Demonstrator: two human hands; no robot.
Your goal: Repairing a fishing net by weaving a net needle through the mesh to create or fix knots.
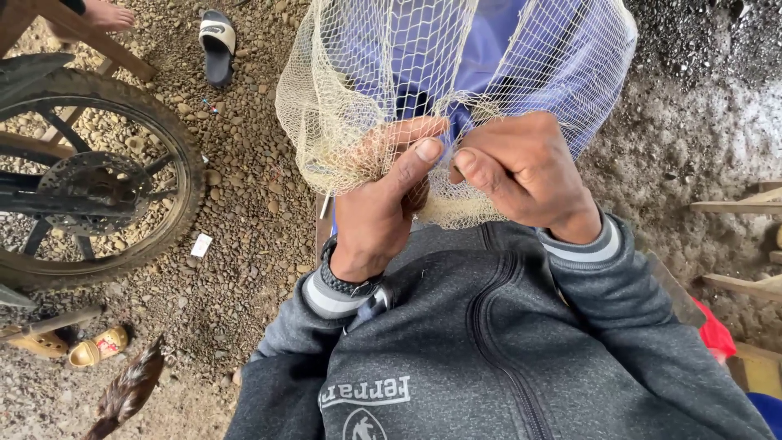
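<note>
Both my hands are closed on the net (366,90), which drapes over my lap above the gravel (244,204). My left hand (379,204) bunches a gathered clump of mesh; my right hand (521,175) pinches a strand beside it. A wheel (90,179) stands nearby.

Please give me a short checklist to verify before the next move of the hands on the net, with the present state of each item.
1. Left hand grips the bunched net: ok.
2. Right hand pinches the mesh beside the left thumb: ok.
3. Net lies over the lap, off the gravel: ok.
4. Any tool or twine in the fingers: cannot tell.
5. Motorcycle wheel is apart from the net: ok.
</note>
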